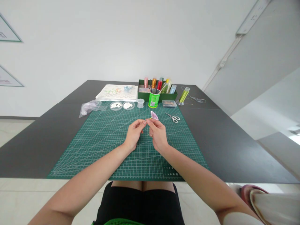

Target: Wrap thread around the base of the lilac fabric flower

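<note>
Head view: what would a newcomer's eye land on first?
Probably the small lilac petal-like piece at the fingertips of the right hand, mid-mat, with the left hand meeting it. Next, the bright green can at the far edge of the gridded green mat. Behind it, the coloured spools stand in a dark green box.

The right hand [158, 132] is partly hiding the purple piece [154, 115]; whatever the left hand's [135, 132] fingertips are meeting is looking too small to tell; wall signs [7, 29] are running off the left edge.
</note>
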Demonstrator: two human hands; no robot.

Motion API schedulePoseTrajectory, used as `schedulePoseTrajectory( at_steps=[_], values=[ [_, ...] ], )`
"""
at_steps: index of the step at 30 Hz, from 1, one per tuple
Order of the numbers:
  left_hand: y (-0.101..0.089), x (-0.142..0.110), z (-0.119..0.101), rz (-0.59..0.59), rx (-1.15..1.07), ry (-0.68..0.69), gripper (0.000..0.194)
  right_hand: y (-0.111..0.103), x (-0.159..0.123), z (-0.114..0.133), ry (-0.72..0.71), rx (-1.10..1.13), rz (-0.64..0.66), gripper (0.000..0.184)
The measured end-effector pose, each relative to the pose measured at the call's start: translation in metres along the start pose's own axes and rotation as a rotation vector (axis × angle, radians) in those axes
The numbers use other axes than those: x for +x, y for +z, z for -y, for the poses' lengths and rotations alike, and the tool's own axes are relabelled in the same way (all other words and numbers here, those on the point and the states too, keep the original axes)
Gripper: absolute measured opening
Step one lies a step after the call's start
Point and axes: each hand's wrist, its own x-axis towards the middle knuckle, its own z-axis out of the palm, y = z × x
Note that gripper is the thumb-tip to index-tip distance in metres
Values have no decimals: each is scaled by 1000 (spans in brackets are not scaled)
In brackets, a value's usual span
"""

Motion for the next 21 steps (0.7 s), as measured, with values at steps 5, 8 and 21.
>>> schedulePoseTrajectory(
  at_steps=[5,8,21],
  values=[
    [-6,3,1,47,44,-4,25,-5,5,6,9,-57,37,35],
    [-11,10,-1,106,164,47,27,-8,9,8,-5,-89,45,37],
    [-1,45,-50,187,1090,339,22,-20,26,10,-104,-184,9,37]
  ],
)
